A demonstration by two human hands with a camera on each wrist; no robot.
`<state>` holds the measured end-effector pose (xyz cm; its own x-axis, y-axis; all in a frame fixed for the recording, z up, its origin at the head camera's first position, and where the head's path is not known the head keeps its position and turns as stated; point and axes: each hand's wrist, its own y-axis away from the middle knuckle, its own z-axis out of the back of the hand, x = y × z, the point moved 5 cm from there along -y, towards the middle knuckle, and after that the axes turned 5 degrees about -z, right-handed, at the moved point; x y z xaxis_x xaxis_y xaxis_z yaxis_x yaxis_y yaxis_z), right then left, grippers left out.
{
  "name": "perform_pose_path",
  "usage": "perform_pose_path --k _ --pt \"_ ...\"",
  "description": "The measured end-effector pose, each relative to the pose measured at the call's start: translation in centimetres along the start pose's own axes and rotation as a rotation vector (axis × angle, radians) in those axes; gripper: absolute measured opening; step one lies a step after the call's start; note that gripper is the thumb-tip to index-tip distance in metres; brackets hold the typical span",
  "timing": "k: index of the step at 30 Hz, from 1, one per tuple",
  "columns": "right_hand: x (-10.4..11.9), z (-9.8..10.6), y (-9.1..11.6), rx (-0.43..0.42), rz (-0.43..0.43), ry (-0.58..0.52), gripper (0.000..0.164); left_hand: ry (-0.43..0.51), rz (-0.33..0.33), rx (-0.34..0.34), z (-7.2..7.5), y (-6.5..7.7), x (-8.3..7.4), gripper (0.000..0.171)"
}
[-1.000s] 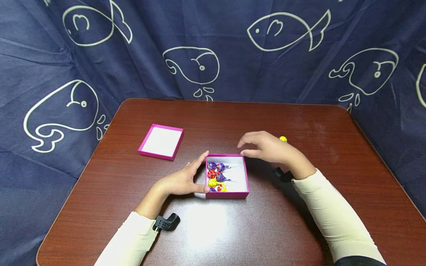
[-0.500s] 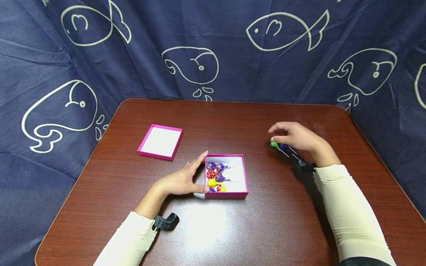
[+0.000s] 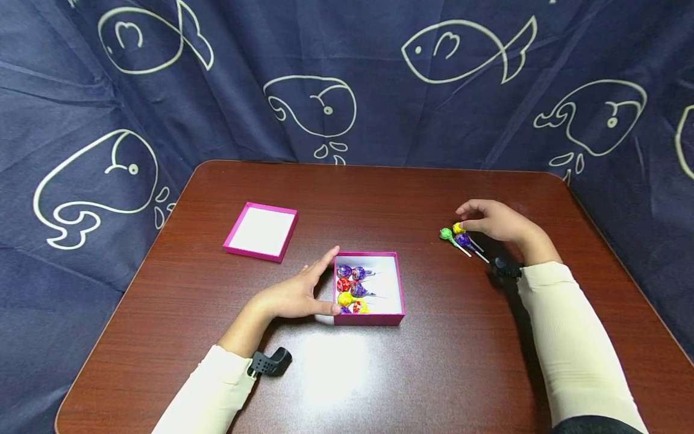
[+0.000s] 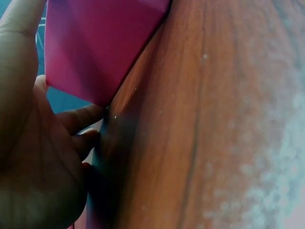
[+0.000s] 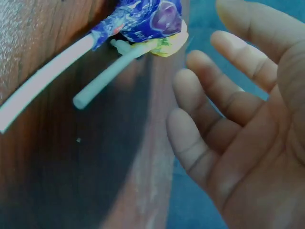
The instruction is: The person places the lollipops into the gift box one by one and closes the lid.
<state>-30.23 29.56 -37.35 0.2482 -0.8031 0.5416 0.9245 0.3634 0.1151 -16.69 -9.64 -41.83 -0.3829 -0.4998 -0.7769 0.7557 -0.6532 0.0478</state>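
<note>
My left hand point(image 3: 297, 295) lies along the left side of a pink box point(image 3: 370, 319), its thumb at the near corner and index finger at the far corner. In the left wrist view, fingertips touch the pink box wall point(image 4: 100, 43). Several wrapped lollipops point(image 3: 360, 290) lie inside, mostly on the left. At the right, my right hand point(image 3: 501, 222) hovers with spread fingers over a yellow lollipop point(image 3: 458, 228). Beside it lie a green lollipop point(image 3: 446, 234) and a purple lollipop point(image 3: 463, 240). The right wrist view shows a gap between my fingers and the purple wrapper point(image 5: 157, 19).
The pink lid point(image 3: 260, 231), white inside, lies upturned at the back left of the brown table point(image 3: 347, 199). A dark blue curtain point(image 3: 379, 132) with white fish and whale drawings hangs behind the table.
My right hand has moved right, from the far right corner of the box to the loose lollipops, uncovering the green and purple ones. The left hand and box have stayed put.
</note>
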Motion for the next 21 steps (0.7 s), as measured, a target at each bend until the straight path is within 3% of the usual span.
perform_pose_path --k 4,11,21 --pt "-1.0 -0.5 -0.6 0.066 -0.020 -0.046 0.028 -0.001 -0.013 -0.003 0.1 0.1 0.0 0.112" --pt "-2.5 -1.6 -0.9 0.164 -0.134 -0.230 0.032 0.002 -0.013 -0.003 0.1 0.0 -0.1 0.112" --pt "-3.1 -1.5 -1.4 0.135 -0.165 -0.235 0.027 0.000 -0.011 -0.005 0.1 0.1 -0.3 0.111"
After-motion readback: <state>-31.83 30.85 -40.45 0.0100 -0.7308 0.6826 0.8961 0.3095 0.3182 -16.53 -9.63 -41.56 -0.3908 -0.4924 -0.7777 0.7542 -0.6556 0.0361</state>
